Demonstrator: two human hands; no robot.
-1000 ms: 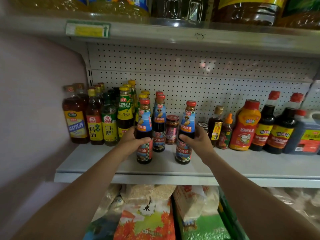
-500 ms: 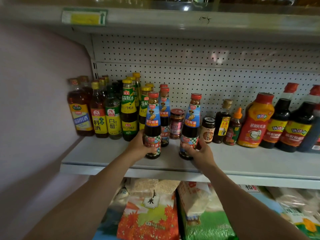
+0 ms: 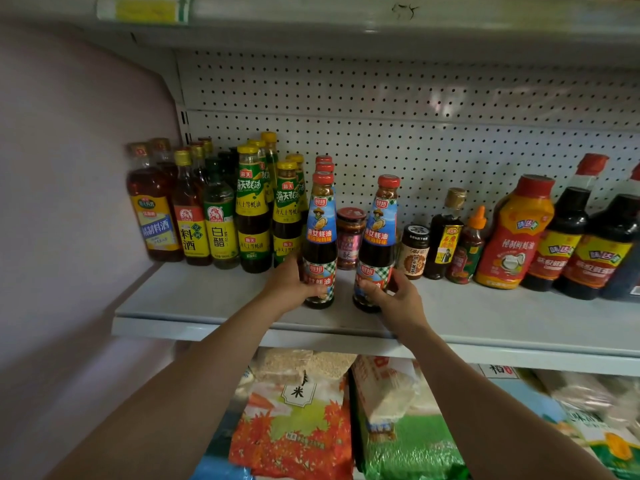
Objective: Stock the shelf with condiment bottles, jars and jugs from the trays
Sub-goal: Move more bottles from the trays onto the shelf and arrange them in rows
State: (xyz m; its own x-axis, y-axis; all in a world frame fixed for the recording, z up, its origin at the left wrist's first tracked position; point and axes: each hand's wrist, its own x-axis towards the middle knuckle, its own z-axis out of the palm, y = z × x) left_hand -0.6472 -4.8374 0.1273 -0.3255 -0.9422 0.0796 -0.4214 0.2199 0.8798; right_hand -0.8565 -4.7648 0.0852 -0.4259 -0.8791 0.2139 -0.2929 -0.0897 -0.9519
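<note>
Two red-capped oyster sauce bottles with blue labels stand upright on the grey shelf (image 3: 207, 306). My left hand (image 3: 289, 284) wraps the base of the left bottle (image 3: 320, 230). My right hand (image 3: 394, 296) grips the base of the right bottle (image 3: 379, 230). Behind the left bottle stands a file of matching red-capped bottles (image 3: 323, 161). A small dark jar with a red lid (image 3: 349, 237) sits between and behind the two held bottles.
At the left stand cooking wine and vinegar bottles (image 3: 188, 209) and green-labelled oyster sauce bottles (image 3: 252, 209). To the right are a small jar (image 3: 414, 251), an orange squeeze bottle (image 3: 516, 233) and dark soy bottles (image 3: 561, 237). Rice bags (image 3: 294, 427) lie on the lower shelf.
Both bottles went from raised and apart to standing on the shelf, farther back toward the row. My hands slid down to their bases. The view tilted down slightly.
</note>
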